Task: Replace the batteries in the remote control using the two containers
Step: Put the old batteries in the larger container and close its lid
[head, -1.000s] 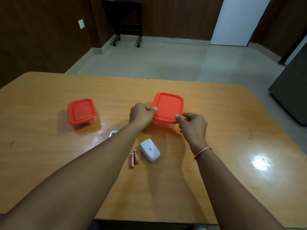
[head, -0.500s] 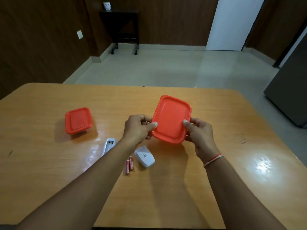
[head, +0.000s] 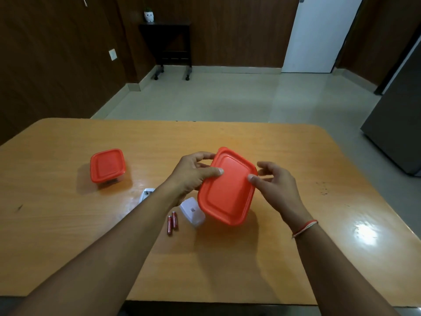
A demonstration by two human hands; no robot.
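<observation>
A red-lidded container point(head: 227, 188) is lifted off the wooden table point(head: 284, 147) and tilted toward me. My left hand point(head: 193, 174) grips its left edge, thumb on the lid. My right hand point(head: 275, 185) touches its right edge with the thumb, fingers spread behind it. A second red-lidded container point(head: 107, 165) stands shut at the left. Under my left forearm lies the white remote point(head: 147, 193), its battery bay showing. Its white cover point(head: 191, 209) lies below the lifted container, and two red batteries point(head: 172, 223) lie beside it.
Beyond the table's far edge is tiled floor. A dark side table point(head: 168, 42) stands against the back wall and a grey cabinet point(head: 396, 124) is at the right. A light glare marks the table's right side.
The red-lidded container left the table, rose toward me and tilted. My view has lifted, showing more of the room. The right fingers have loosened.
</observation>
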